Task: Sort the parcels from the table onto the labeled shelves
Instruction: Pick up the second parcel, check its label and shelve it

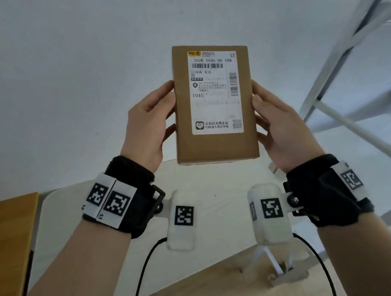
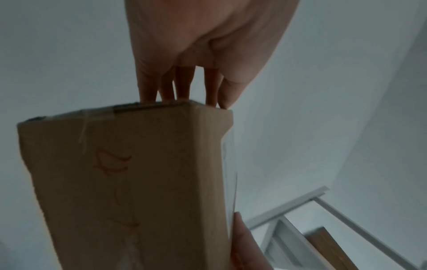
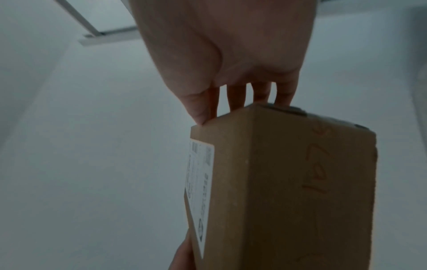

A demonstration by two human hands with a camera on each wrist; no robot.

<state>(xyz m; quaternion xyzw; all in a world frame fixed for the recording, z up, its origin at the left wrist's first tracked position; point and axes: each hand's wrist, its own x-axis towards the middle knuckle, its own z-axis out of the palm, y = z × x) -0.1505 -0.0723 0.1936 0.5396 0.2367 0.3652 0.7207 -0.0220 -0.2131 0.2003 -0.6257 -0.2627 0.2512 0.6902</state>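
I have the cardboard parcel (image 1: 212, 103) lifted clear above the counter (image 1: 210, 190), my left hand (image 1: 152, 126) and right hand (image 1: 278, 124) each grasping a long side, fingers wrapped behind. Its shipping label (image 1: 214, 90) faces me; I'd read T045 first, keep it level, then turn toward the shelf frame (image 1: 341, 54).

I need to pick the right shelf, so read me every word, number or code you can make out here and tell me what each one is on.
"T02B T045 00 108": top line of the white shipping label on the cardboard parcel.
"T045": lower on the same label, left side.
Chinese lines, barcodes and the QR code on the label: too small to read.
Orange handwriting on the parcel's side: not legible.
Square black-and-white markers on the wristbands: patterns, no text.
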